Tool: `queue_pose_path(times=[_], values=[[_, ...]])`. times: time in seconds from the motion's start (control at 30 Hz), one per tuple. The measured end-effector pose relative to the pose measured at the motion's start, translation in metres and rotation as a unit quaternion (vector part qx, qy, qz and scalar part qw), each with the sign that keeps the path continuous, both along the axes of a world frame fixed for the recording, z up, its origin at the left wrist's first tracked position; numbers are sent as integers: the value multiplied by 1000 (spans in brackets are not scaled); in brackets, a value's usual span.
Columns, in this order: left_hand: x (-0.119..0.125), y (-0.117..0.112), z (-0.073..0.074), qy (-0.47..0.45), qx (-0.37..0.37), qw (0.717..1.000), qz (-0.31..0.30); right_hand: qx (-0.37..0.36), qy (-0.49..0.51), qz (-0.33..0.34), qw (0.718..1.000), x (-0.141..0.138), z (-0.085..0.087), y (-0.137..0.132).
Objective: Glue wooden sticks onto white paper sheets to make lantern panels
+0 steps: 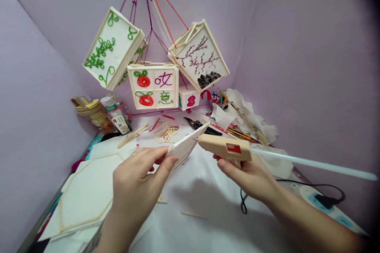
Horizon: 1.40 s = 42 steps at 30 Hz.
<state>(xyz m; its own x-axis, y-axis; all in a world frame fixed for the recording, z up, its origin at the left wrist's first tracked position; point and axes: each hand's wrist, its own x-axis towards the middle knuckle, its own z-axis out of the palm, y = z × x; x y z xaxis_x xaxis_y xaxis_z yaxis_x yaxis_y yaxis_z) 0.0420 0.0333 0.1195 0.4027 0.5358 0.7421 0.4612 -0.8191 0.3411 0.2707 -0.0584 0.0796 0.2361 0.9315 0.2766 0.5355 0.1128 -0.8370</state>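
Between finger and thumb, my left hand [145, 178] grips a thin white panel [188, 142] by its near end, tilted up above the table. My right hand [249, 178] is wrapped round the handle of a tan hot glue gun [224, 147], whose metal nozzle points left at the panel's edge. Whether the nozzle touches the panel I cannot tell. A long translucent glue stick [314, 163] sticks out from the back of the gun. A thin wooden stick [193, 215] lies on the white tabletop below my hands.
Decorated lanterns [152, 87] hang on cords at the back. A tumbler [93, 112] and a white bottle [116, 116] stand back left. White panels [86, 189] lie at left, loose sticks [168, 132] and black-handled pliers [208, 129] farther back. A power strip [329, 205] lies right.
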Motion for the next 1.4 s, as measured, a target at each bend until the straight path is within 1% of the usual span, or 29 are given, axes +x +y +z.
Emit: queue_pose_path(times=[0.13, 0.27, 0.47, 0.57, 0.73, 0.83, 1.03, 1.2, 1.4], values=[[2, -4, 0, 8, 9, 1000, -12, -3, -12, -11, 1000, -1, 1, 0], [2, -4, -1, 4, 24, 999, -21, -11, -17, -16, 1000, -2, 0, 1], [2, -4, 0, 2, 21, 1000, -17, -2, -14, -7, 1000, -2, -1, 1], [2, -4, 0, 0, 20, 1000, -17, -12, -2, -9, 1000, 0, -2, 0], [1, -3, -1, 1, 22, 1000, -22, -1, -8, -19, 1000, -2, 0, 1], [1, -4, -1, -1, 27, 999, -20, -7, -13, -16, 1000, -3, 2, 1], [1, -3, -1, 1, 26, 999, -18, 11, 0, -4, 1000, 0, 0, 1], [0, -3, -3, -2, 33, 999, -24, 14, -13, -18, 1000, -1, 0, 1], [-1, -4, -3, 2, 35, 999, -25, 0, 3, -1, 1000, -2, 1, 1]])
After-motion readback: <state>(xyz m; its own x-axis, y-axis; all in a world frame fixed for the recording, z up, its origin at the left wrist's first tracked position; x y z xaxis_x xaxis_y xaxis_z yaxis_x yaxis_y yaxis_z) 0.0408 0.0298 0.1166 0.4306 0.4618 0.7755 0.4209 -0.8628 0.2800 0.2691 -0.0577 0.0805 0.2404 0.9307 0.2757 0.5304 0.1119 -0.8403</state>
